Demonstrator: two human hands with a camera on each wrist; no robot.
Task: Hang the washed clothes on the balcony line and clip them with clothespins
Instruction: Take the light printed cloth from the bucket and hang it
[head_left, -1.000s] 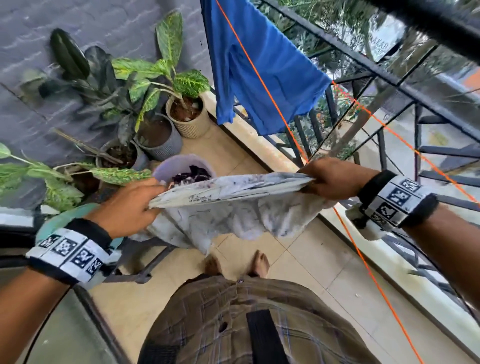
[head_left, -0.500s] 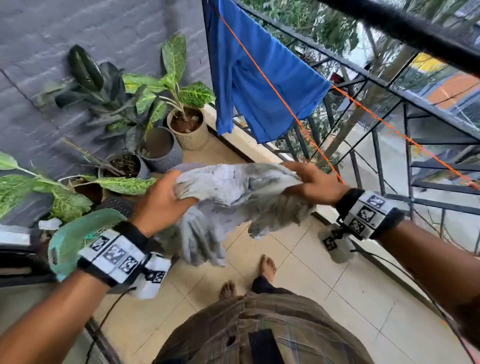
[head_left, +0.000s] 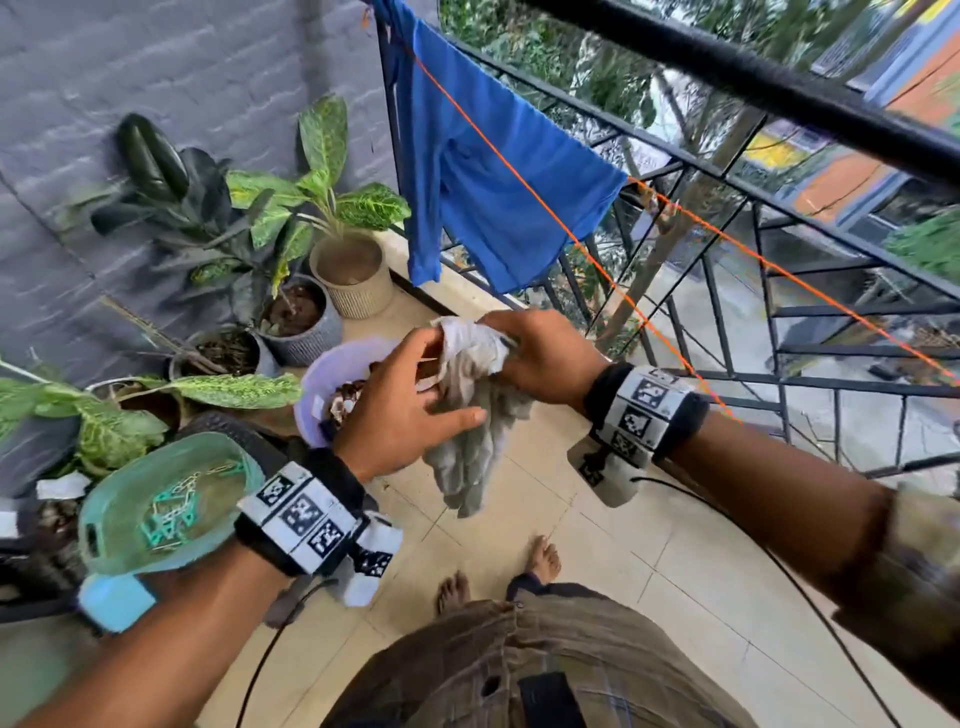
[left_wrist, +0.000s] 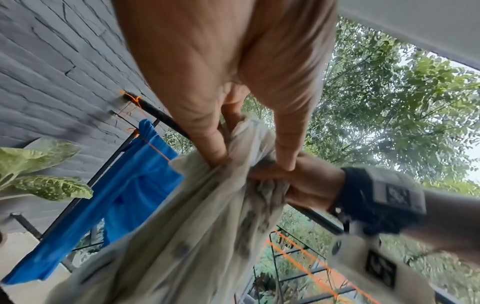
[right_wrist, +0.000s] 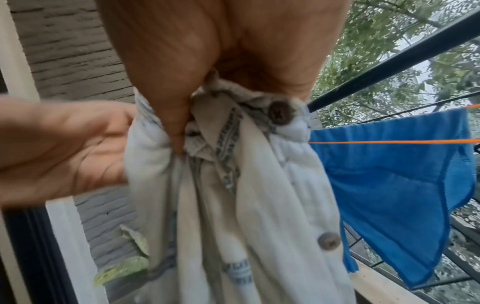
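Observation:
A white patterned buttoned shirt (head_left: 470, 426) hangs bunched between my hands at waist height, over the balcony floor. My right hand (head_left: 524, 351) grips its gathered top edge near a brown button (right_wrist: 279, 112). My left hand (head_left: 441, 400) lies against the bunched cloth with its fingers (left_wrist: 285, 152) straight, one fingertip touching the right hand. The orange clothesline (head_left: 587, 249) runs to the right of my hands, apart from the shirt. A blue garment (head_left: 493, 202) hangs over the line further back. Teal clothespins (head_left: 174, 512) lie in a teal basket (head_left: 104, 525) at my left forearm.
A purple tub (head_left: 324, 371) with more laundry sits behind my left hand. Potted plants (head_left: 291, 208) line the grey brick wall on the left. A black metal railing (head_left: 769, 291) borders the balcony on the right, with a second orange line (head_left: 810, 286) beside it.
The shirt was stretched wide between both hands; my hands have come together and it now hangs in one bunch. My left hand has let go of its corner and lies flat on the cloth.

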